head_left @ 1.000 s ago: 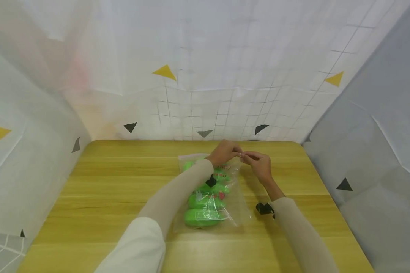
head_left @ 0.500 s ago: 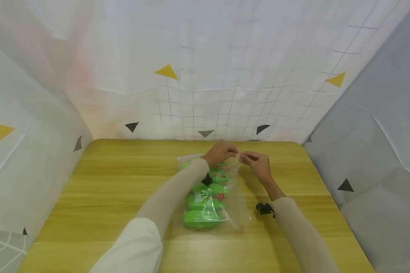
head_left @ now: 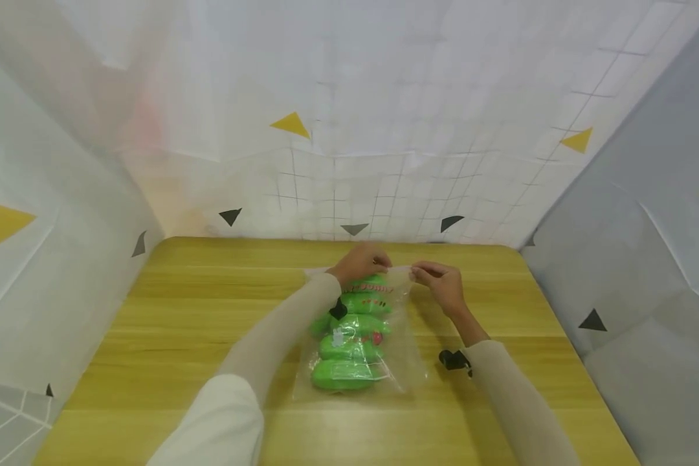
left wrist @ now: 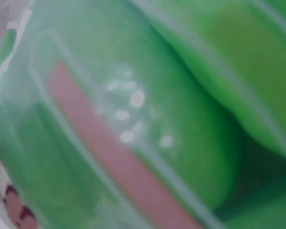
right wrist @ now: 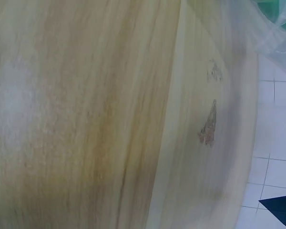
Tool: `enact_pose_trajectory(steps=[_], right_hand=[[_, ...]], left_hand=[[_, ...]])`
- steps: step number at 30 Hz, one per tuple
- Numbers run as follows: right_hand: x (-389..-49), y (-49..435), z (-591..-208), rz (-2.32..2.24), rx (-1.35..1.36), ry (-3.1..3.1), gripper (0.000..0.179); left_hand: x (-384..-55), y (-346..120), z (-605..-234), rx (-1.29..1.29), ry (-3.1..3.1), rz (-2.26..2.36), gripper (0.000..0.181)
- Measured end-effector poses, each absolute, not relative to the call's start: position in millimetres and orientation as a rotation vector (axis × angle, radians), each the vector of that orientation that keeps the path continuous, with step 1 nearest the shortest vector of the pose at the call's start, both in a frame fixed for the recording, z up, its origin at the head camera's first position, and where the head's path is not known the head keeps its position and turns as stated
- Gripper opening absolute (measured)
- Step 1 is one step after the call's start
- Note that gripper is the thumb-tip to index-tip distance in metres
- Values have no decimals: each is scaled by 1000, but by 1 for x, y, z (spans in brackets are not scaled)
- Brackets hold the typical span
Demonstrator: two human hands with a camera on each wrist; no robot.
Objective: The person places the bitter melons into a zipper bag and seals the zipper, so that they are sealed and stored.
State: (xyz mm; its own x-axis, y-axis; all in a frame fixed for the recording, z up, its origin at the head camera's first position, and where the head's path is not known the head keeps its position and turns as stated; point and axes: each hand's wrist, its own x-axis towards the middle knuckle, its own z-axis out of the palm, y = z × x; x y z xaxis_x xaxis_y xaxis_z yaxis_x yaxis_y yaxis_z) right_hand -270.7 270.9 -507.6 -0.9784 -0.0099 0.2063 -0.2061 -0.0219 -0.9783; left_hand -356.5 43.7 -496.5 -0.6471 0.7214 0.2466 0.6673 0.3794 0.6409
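A clear plastic zip bag [head_left: 404, 362] with printed pictures and lettering lies flat on the table. Several rounded bright green things [head_left: 342, 375] are stacked in a row inside it; their kind is not clear. At the bag's top edge, my left hand [head_left: 361, 264] pinches the rim with thumb and fingers, its forearm crossing the bag's upper left. My right hand [head_left: 443, 285] pinches the top right corner. The left wrist view is filled by the green things [left wrist: 181, 119] under the film. In the right wrist view, only a bit of the bag [right wrist: 271, 40] shows.
The wood-grain table [head_left: 198, 323] has rounded far corners. White sheets with grid lines and triangles form a back wall [head_left: 349, 188] and side walls close around it. Small black wrist cameras [head_left: 454, 360] sit on both sleeves.
My left hand has slid left along the bag's top edge, away from the right hand, uncovering more of the lettering. The right hand keeps its pinch at the corner, nearly unmoved.
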Motion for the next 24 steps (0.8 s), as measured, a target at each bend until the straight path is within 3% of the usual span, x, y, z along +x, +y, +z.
enact_pose_trajectory(steps=[12, 24], right_hand=[[-268, 272, -508, 2167, 239, -2048, 25], [-269, 276, -509, 2189, 252, -2061, 26]], left_hand=[[-349, 49, -507, 1218, 2371, 1506, 17], [-348, 33, -506, 1212, 2406, 1463, 15]])
